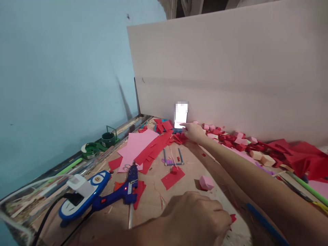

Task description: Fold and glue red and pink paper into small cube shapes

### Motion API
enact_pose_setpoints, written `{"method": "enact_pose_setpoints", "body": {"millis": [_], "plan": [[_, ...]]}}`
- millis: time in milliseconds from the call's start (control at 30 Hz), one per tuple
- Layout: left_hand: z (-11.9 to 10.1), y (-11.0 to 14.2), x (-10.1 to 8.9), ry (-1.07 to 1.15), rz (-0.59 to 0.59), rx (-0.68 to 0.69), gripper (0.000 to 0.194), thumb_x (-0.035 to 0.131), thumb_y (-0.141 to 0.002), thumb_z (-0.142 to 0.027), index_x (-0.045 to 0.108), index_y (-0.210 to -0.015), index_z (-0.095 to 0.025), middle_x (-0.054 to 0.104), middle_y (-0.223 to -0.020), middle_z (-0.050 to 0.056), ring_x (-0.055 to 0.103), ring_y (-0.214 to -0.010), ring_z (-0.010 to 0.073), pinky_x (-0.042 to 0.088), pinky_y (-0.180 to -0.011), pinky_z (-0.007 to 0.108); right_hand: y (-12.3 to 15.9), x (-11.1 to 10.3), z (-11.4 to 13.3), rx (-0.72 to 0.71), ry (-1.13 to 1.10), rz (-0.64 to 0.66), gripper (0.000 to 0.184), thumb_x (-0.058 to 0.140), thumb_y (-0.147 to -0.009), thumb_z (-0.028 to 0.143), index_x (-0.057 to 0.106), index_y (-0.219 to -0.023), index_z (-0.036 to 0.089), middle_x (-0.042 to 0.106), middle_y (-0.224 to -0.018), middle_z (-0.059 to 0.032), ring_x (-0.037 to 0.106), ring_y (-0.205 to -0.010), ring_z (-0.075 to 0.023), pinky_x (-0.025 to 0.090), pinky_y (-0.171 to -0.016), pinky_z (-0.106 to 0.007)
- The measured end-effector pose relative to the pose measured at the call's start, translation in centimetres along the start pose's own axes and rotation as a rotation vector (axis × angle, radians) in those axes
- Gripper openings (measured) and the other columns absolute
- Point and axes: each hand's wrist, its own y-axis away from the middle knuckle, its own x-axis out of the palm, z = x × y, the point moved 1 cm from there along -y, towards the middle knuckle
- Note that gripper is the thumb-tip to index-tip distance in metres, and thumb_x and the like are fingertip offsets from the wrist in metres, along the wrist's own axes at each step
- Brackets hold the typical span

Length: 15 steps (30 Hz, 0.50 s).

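Observation:
My right hand reaches far across the table, index finger stretched out and touching the bottom edge of a lit phone that leans upright against the white board. It holds nothing. My left hand rests near the table's front edge, curled into a loose fist, with a small red paper piece pinched at its fingertips. A pink paper cube sits just beyond the left hand, beside a red paper square.
A blue glue gun lies at the left, next to a blue-and-white power strip. There are pink sheets, red scraps, folded cubes, green paint jars, a green stick and a blue stick.

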Motion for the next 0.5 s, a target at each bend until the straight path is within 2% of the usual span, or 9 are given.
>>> {"method": "enact_pose_setpoints", "body": {"millis": [167,333,500], "plan": [[-0.07,0.19,0.15,0.014,-0.036,-0.015,0.016,0.063,-0.093,-0.023,0.062,-0.077,-0.02,0.071,-0.074,-0.003,0.065,-0.066,0.0145,0.041,-0.056,0.032,-0.19,0.1,-0.55,0.01,0.003,0.017,0.033,0.066,-0.103,0.035,0.065,-0.133,0.02,0.066,-0.136,-0.0112,0.069,-0.112,-0.0259,0.06,-0.094,-0.047],[-0.16,0.27,0.08,0.01,0.013,-0.032,0.012,0.065,-0.093,-0.022,0.066,-0.081,-0.02,0.073,-0.076,-0.001,0.068,-0.068,0.0156,0.042,-0.056,0.032,-0.6,-0.03,-0.77,0.02,0.012,0.043,0.032,0.066,-0.103,0.035,0.066,-0.132,0.02,0.066,-0.136,-0.0111,0.069,-0.112,-0.0259,0.06,-0.094,-0.047],[-0.13,0.28,0.1,0.031,0.012,-0.042,0.013,0.064,-0.094,-0.021,0.067,-0.082,-0.019,0.072,-0.075,-0.001,0.067,-0.067,0.0149,0.042,-0.058,0.029,-0.89,-0.25,-0.91,0.032,0.023,0.072,0.033,0.067,-0.103,0.035,0.065,-0.132,0.02,0.066,-0.136,-0.0112,0.069,-0.112,-0.0261,0.06,-0.094,-0.047]]}}
